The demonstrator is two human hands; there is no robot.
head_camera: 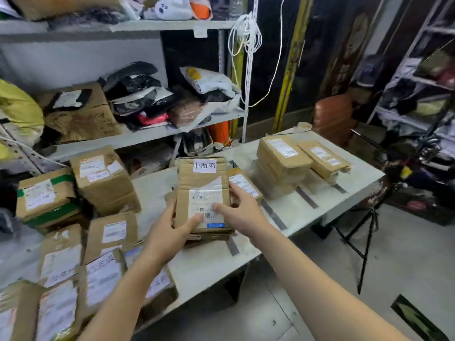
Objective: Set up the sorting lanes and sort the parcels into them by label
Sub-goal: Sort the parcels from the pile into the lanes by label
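Observation:
A flat cardboard parcel (203,190) with a white shipping label and a handwritten tag lies on top of a low stack in the middle of the white table (320,207). My left hand (170,232) grips its near left edge, thumb on the label. My right hand (236,207) holds its right side, fingers over the edge. Dark tape strips (306,197) mark lanes on the table. Two more stacks of flat parcels (283,158) (323,158) sit in the far lanes. A smaller parcel (243,184) lies just right of the held one.
Many unsorted cardboard boxes (103,180) crowd the table's left end and near left corner. Metal shelving (138,134) with bags and boxes stands behind. A black tripod (366,232) stands on the floor to the right, by another shelf (418,99).

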